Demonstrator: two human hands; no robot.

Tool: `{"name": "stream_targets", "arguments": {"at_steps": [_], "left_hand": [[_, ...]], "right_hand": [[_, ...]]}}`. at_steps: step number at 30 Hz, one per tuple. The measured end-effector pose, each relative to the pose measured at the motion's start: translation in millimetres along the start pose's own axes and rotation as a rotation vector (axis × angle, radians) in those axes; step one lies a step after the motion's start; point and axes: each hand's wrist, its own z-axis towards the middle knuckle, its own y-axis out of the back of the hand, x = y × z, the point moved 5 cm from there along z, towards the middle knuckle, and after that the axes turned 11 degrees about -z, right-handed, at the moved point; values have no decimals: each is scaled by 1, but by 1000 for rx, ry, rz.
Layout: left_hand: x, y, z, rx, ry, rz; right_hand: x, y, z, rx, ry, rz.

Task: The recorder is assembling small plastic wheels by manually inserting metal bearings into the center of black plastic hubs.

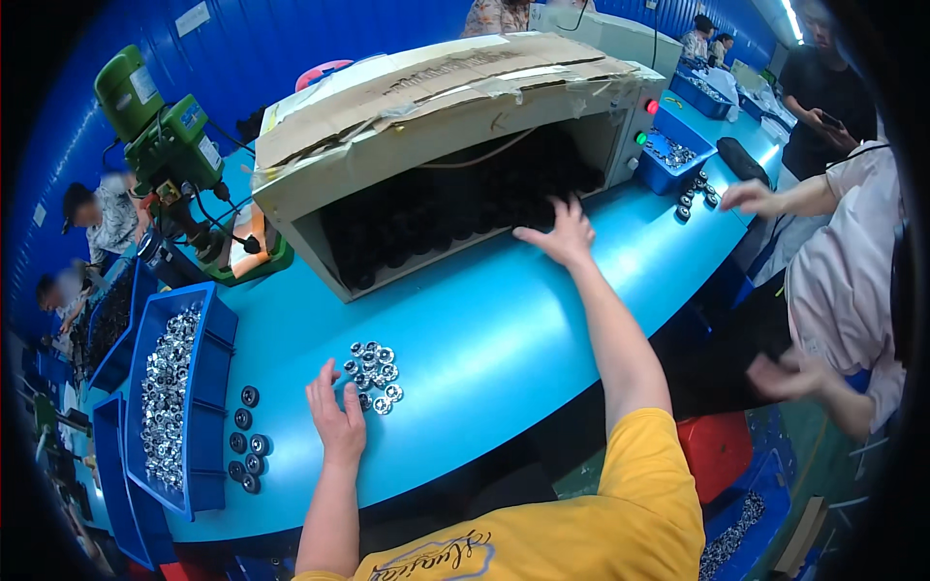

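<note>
My left hand (336,414) hovers over the blue table, its fingers apart and holding nothing I can see. Just right of it lies a loose group of shiny metal round parts (378,373). My right hand (567,238) reaches to the front edge of a large beige box-shaped machine (281,198), with thumb and fingers spread. Many dark round pieces (436,218) fill the shadowed opening of that machine. The fingertips of my right hand are close to those pieces; whether they touch any is unclear. Several black wheel-like parts (242,443) rest to the left of my left hand.
A blue bin (218,387) of metal parts stands at the left, near a green drilling machine (179,136). Cardboard (436,82) covers the beige machine. At the right, a co-worker's hands (756,198) are near black wheels (690,198) and another blue bin (664,174).
</note>
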Motion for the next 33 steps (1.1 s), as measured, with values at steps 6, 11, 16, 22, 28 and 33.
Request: {"name": "stream_targets", "arguments": {"at_steps": [6,11,16,22,28,33], "left_hand": [[-5,0,1,-28,-70,34],[-8,0,1,-8,-74,52],[-7,-2,3,2,-67,48],[0,-3,3,4,-65,65],[-2,-6,10,13,-63,68],[1,0,5,-18,-39,35]], "right_hand": [[23,-7,-8,70,-25,-81],[13,-8,-4,132,-3,-34],[-12,-17,5,133,-41,47],[50,0,62,49,71,210],[120,-25,149,-133,48,778],[85,11,64,-193,152,518]]}}
